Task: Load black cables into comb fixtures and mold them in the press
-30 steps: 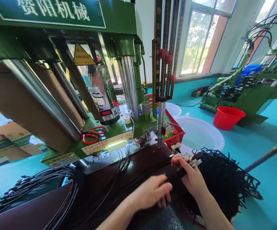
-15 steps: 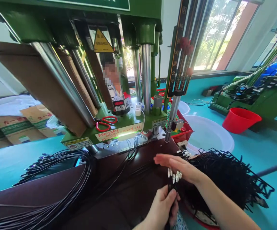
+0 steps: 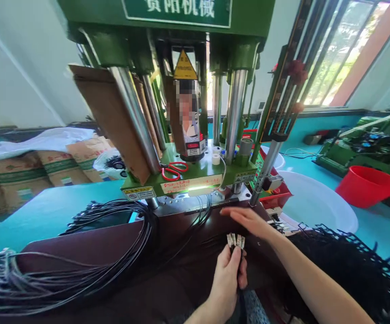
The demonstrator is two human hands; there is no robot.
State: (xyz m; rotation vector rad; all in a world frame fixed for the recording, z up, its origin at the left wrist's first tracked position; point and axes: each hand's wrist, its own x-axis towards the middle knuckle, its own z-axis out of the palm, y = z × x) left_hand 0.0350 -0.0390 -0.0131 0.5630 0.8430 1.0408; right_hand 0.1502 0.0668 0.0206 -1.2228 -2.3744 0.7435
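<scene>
Near the lower middle, my left hand [image 3: 226,276] is closed around a bunch of black cables with silver metal connectors [image 3: 236,241] standing up above the thumb. The cable tails hang below the fist. Just above the connectors, my right hand [image 3: 251,223] is stretched out flat over the dark table, its fingers pointing left and holding nothing. Behind it, several thin black cables [image 3: 200,217] run from the metal plate at the foot of the green press [image 3: 195,168] onto the dark tabletop [image 3: 178,252].
A large coil of cables [image 3: 124,256] covers the table's left. Black moulded strips [image 3: 337,256] are heaped at right. Red-handled scissors [image 3: 174,170] lie on the press. A white tub [image 3: 316,198] and a red bucket [image 3: 367,184] stand on the floor.
The view has swung left, so the press sits farther right. The connectors now stand closer together and lower beneath my right hand, which stays flat. My left hand still grips the cables.
</scene>
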